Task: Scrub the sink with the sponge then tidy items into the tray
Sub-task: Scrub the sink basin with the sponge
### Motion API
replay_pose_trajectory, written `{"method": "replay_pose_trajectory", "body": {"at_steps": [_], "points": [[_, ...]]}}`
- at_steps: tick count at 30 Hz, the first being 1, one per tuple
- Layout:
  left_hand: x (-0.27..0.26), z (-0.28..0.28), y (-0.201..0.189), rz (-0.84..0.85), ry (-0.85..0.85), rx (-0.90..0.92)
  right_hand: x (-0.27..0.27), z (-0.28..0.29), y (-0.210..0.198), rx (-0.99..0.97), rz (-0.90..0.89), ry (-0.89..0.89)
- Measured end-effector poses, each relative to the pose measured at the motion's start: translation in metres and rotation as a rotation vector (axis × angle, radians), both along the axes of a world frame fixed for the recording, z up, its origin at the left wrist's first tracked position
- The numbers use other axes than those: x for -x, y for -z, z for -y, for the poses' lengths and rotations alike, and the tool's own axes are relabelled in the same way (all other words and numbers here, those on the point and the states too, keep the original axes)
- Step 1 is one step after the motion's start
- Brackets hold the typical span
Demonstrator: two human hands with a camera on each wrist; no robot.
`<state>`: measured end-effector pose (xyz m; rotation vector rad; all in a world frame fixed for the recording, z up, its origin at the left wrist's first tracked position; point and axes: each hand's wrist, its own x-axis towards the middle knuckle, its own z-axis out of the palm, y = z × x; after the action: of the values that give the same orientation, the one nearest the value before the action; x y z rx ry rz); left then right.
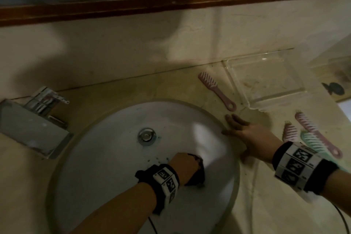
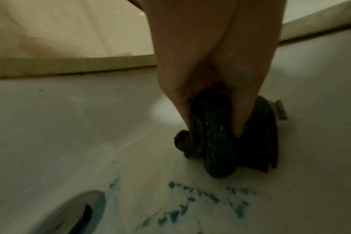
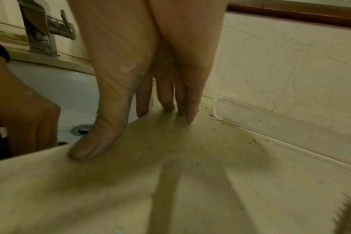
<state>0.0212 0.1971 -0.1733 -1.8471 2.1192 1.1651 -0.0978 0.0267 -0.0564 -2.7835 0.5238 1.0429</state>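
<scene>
Left hand (image 1: 185, 165) grips dark sponge (image 2: 216, 139) against sink (image 1: 106, 157) wall, near drain (image 1: 146, 136). Right hand (image 1: 247, 133) flat, fingers straight, on counter (image 1: 266, 205) at sink rim, beside tray (image 1: 296, 81).

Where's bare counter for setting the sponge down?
Free: the counter between faucet and pink comb, behind the sink; the clear tray holds nothing. Crowded: right of the sink, where the right hand rests beside three combs.
</scene>
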Motion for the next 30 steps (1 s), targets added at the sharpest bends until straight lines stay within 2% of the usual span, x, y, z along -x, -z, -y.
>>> {"method": "replay_pose_trajectory", "body": {"at_steps": [2,3,5,10,12,14,17,21,30], "points": [[-0.002,-0.003,-0.01,0.008,0.002,-0.148,-0.001,0.0,0.0,-0.002,0.003,-0.006],[-0.006,-0.007,-0.014,0.014,0.02,-0.174,-0.001,0.0,0.0,-0.004,0.001,-0.007],[-0.02,-0.011,-0.021,-0.007,-0.047,-0.168,0.0,0.0,0.0,-0.009,0.005,0.005],[-0.071,-0.013,-0.019,-0.069,-0.494,0.231,0.002,0.001,-0.001,-0.023,0.021,0.006],[-0.096,-0.005,-0.017,0.053,-0.508,0.308,0.001,0.001,-0.001,-0.022,0.027,0.005],[-0.117,0.0,-0.011,0.165,-0.468,0.28,0.0,0.003,0.0,-0.039,0.038,0.013],[-0.124,0.007,0.013,0.128,-0.407,0.327,0.002,0.003,0.002,-0.031,0.026,-0.003],[-0.105,0.015,0.023,0.081,-0.509,0.083,0.004,0.005,0.006,-0.035,0.044,-0.004],[-0.101,-0.006,0.032,0.082,-0.547,-0.21,0.001,0.002,0.002,-0.011,-0.004,-0.006]]}}
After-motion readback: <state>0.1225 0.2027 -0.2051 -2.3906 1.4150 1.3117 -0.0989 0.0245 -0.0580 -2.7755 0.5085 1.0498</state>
